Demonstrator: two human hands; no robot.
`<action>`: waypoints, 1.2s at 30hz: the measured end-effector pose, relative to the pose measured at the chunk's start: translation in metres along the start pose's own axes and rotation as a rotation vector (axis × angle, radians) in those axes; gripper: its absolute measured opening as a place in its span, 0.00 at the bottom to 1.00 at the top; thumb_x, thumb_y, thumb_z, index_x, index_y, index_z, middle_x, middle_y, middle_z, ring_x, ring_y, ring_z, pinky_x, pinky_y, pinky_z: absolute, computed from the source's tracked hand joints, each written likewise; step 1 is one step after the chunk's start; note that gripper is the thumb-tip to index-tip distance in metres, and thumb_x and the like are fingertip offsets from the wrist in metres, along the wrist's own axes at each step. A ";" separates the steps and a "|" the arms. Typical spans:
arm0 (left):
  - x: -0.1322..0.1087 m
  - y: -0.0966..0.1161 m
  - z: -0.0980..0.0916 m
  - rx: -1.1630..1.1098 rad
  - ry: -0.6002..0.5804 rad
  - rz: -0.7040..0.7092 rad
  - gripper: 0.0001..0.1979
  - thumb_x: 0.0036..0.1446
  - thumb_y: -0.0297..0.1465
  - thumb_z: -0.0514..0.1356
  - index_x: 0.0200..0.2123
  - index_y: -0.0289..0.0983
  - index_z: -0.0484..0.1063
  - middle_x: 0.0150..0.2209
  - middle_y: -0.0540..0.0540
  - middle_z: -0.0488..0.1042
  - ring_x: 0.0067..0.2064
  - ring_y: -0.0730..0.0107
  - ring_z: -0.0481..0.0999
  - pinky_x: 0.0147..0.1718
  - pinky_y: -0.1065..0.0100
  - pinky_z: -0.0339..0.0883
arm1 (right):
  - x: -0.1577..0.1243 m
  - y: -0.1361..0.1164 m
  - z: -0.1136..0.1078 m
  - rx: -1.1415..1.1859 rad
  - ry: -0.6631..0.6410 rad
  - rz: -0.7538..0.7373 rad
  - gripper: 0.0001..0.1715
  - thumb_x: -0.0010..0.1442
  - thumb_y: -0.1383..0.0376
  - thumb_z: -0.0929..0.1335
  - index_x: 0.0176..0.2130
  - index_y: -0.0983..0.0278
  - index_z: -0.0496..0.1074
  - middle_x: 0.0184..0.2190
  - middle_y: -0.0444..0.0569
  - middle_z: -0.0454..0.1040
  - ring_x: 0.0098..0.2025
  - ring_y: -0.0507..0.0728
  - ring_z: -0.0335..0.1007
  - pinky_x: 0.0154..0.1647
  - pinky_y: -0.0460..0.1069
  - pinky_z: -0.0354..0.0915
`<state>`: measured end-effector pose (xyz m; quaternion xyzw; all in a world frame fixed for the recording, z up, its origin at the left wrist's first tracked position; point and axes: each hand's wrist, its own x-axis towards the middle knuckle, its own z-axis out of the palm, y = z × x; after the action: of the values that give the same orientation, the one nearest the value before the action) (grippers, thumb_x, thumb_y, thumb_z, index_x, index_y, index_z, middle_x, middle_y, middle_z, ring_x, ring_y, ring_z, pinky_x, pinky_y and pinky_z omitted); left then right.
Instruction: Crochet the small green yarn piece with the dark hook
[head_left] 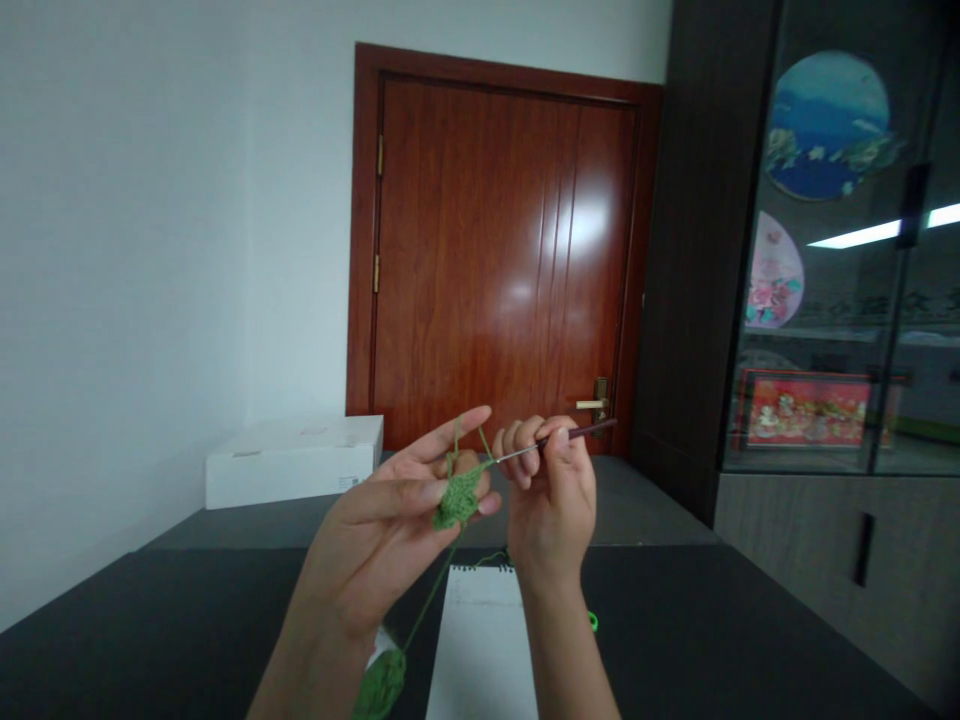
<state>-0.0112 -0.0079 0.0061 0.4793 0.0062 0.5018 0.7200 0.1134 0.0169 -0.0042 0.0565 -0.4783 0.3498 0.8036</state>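
A small piece of green crochet point(459, 498) is pinched between the thumb and fingers of my left hand point(397, 520). Green yarn loops over that hand's raised index finger. My right hand point(555, 490) grips a crochet hook point(577, 432) by its dark handle. The hook's thin metal tip points left and meets the yarn at the upper right corner of the green piece. From my left hand a strand runs down to a ball of green yarn point(381, 685), partly hidden behind my left forearm.
A white spiral notepad point(480, 640) lies on the dark table point(675, 630) below my hands. Something bright green point(593, 621) shows beside my right forearm. A white box point(292, 465) sits at the back left. Behind are a wooden door point(487, 260) and a glass-fronted cabinet point(817, 510).
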 end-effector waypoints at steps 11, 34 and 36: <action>0.002 -0.010 0.007 0.337 0.098 0.225 0.28 0.50 0.22 0.69 0.56 0.38 0.76 0.45 0.41 0.81 0.47 0.63 0.78 0.52 0.66 0.67 | -0.003 0.005 -0.004 -0.059 -0.136 0.017 0.08 0.61 0.63 0.73 0.35 0.61 0.70 0.36 0.44 0.74 0.41 0.53 0.73 0.45 0.49 0.69; 0.008 -0.003 0.000 0.613 0.376 0.401 0.20 0.45 0.24 0.74 0.45 0.35 0.82 0.35 0.46 0.82 0.36 0.72 0.79 0.40 0.74 0.73 | 0.009 -0.001 -0.025 -0.183 -0.191 -0.061 0.04 0.65 0.65 0.70 0.38 0.61 0.69 0.32 0.43 0.76 0.35 0.53 0.76 0.42 0.50 0.70; 0.008 -0.002 0.000 0.623 0.371 0.411 0.20 0.45 0.23 0.73 0.44 0.35 0.82 0.34 0.46 0.81 0.36 0.72 0.79 0.40 0.74 0.73 | 0.008 -0.003 -0.024 -0.205 -0.196 -0.082 0.04 0.66 0.66 0.69 0.38 0.61 0.69 0.32 0.43 0.76 0.35 0.53 0.76 0.41 0.50 0.71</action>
<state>-0.0057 -0.0025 0.0081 0.5671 0.1914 0.6871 0.4119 0.1348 0.0293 -0.0097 0.0278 -0.5850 0.2587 0.7681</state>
